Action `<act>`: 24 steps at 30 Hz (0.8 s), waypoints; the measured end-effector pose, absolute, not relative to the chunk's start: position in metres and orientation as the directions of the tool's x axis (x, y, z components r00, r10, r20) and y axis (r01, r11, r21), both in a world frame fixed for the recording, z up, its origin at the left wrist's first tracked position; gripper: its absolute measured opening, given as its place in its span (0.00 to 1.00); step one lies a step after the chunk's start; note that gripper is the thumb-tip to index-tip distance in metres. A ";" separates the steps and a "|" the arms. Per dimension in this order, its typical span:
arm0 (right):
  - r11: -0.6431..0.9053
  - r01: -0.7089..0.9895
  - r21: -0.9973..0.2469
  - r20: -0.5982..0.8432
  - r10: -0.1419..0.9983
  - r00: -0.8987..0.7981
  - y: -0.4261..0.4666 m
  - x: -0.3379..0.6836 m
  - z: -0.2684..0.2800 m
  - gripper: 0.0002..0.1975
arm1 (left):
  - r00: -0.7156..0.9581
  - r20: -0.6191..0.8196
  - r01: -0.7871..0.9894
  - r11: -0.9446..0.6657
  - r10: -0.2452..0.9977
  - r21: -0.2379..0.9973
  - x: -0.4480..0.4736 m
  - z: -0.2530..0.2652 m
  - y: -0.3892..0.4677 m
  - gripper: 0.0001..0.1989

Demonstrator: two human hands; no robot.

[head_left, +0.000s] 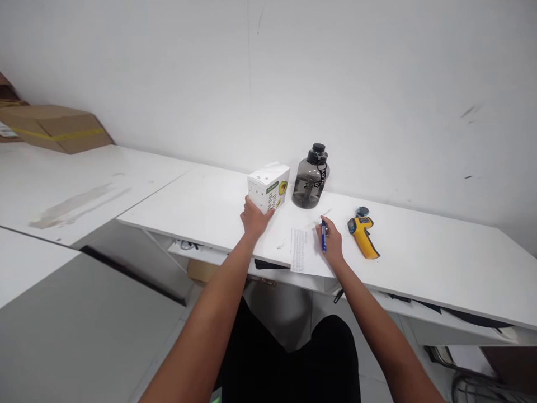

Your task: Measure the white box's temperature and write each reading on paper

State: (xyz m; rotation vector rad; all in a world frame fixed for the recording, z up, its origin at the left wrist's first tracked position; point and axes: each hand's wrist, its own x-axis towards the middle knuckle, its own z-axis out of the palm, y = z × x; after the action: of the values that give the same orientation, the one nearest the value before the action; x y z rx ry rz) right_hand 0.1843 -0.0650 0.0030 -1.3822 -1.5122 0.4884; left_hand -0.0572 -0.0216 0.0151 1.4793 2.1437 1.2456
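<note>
My left hand (254, 218) is wrapped round the lower part of a white box (268, 187) with avocado pictures and green print, which is slightly tilted. A blue pen (323, 236) is gripped in my right hand (332, 242), over a sheet of paper (309, 254) with small dense writing on its left side. The sheet lies at the front edge of the white desk (428, 254). Behind the hands stands a dark translucent water bottle (309, 182) with a black cap. To the right of my right hand lies a yellow infrared thermometer (364, 237).
A small blue-black object (362, 211) sits behind the thermometer. At the far left, a taped cardboard box (59, 127) rests on an adjoining white table (138, 162). A wall (210, 78) rises behind the desk. Below the desktop is a shelf (210, 254) with cables and dark items.
</note>
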 end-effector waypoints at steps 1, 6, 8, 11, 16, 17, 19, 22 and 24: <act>0.237 0.501 -0.832 0.353 0.924 0.148 -0.063 0.185 0.001 0.28 | -0.452 0.247 0.641 0.120 0.857 0.758 -0.057 0.016 -0.022 0.47; 0.167 0.453 -0.876 0.266 0.950 0.163 -0.057 0.186 -0.007 0.28 | -0.450 0.247 0.643 0.119 0.858 0.756 -0.057 0.017 -0.023 0.47; 0.148 0.432 -0.890 0.239 0.957 0.163 -0.057 0.186 -0.008 0.27 | -0.449 0.243 0.642 0.121 0.860 0.757 -0.057 0.016 -0.022 0.47; 0.129 0.425 -0.896 0.217 0.962 0.166 -0.056 0.186 -0.009 0.27 | -0.445 0.248 0.644 0.115 0.861 0.756 -0.058 0.013 -0.021 0.49; 0.109 0.443 -0.890 0.199 0.966 0.163 -0.054 0.187 -0.012 0.28 | -0.444 0.244 0.642 0.116 0.862 0.758 -0.058 0.011 -0.020 0.49; 0.114 0.444 -0.889 0.203 0.966 0.160 -0.054 0.187 -0.012 0.30 | -0.445 0.243 0.642 0.118 0.862 0.757 -0.058 0.011 -0.020 0.49; 0.129 0.443 -0.887 0.217 0.964 0.153 -0.054 0.187 -0.012 0.33 | -0.444 0.245 0.645 0.117 0.862 0.756 -0.058 0.011 -0.020 0.49; 0.135 0.442 -0.887 0.221 0.964 0.147 -0.055 0.187 -0.012 0.33 | -0.446 0.243 0.641 0.118 0.861 0.758 -0.058 0.011 -0.020 0.49; 0.129 0.440 -0.889 0.212 0.967 0.143 -0.055 0.187 -0.012 0.31 | -0.447 0.244 0.640 0.117 0.860 0.759 -0.058 0.011 -0.020 0.49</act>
State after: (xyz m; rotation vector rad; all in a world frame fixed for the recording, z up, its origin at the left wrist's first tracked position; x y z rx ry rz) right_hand 0.1870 -0.0553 -0.0123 -1.4633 -1.4489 0.6955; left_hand -0.0584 -0.0197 0.0109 1.4816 2.1403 1.2389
